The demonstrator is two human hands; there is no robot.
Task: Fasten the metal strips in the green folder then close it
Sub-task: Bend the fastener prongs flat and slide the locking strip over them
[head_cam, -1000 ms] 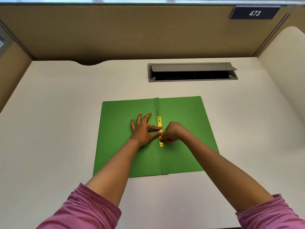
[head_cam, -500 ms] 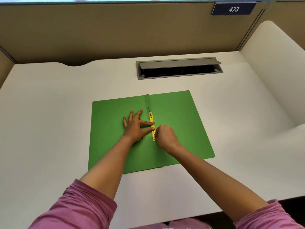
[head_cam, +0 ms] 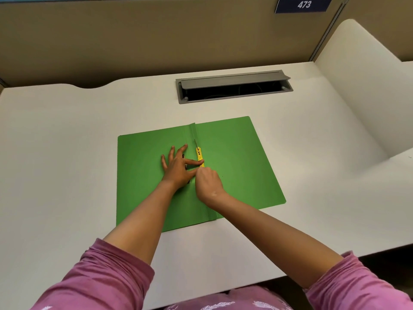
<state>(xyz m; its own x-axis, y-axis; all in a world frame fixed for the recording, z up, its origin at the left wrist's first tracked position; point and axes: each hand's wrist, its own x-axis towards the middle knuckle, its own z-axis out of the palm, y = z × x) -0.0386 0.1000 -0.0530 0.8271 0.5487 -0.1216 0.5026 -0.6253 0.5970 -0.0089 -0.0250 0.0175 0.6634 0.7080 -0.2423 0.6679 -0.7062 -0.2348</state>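
A green folder [head_cam: 237, 166] lies open and flat on the white desk [head_cam: 67, 153]. Along its spine sits a yellow fastener bar [head_cam: 199, 154], and a thin metal strip [head_cam: 195, 143] sticks up at the bar's far end. My left hand [head_cam: 177, 167] lies spread on the left flap, its index finger pressing across the bar. My right hand [head_cam: 209, 183] is curled with its fingertips at the bar's near end, which it hides. Whether those fingers pinch the near strip I cannot tell.
An open grey cable hatch [head_cam: 233, 87] is set into the desk behind the folder. Tan partition walls [head_cam: 134, 36] close off the back, with a sign reading 473 [head_cam: 304, 5]. A white side panel [head_cam: 362, 90] curves up on the right.
My right hand has turned from lying sideways at the bar to coming at its near end from below. The left hand stays spread. The view has shifted a little.
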